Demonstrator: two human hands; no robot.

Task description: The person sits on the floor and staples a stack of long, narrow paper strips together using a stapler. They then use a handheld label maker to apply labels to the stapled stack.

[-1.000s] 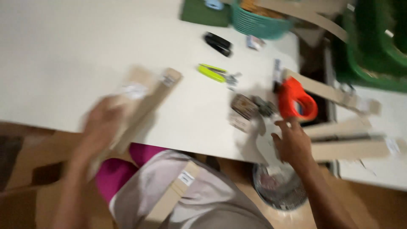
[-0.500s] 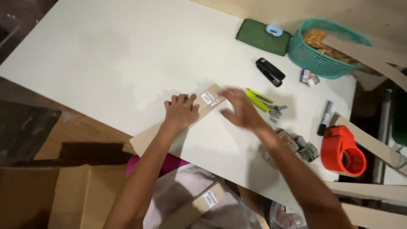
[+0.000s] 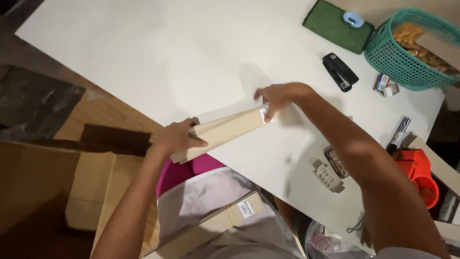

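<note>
We hold flat tan box (image 3: 221,133) over near table (image 3: 143,57) edge. Left hand (image 3: 175,138) grips lower end, fingers wrapped over top. Right hand (image 3: 278,97) pinches far end at white label. Box looks folded flat, long, narrow, not yet opened. Second box (image 3: 211,228) lies on lap. Stapler (image 3: 339,72), basket (image 3: 407,52) lie well apart, untouched.

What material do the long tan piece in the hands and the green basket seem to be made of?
The long tan piece, held by the left hand and right hand, looks like matte cardboard: flat, folded, with a white label. The green basket looks like moulded plastic with an open mesh wall.
</note>
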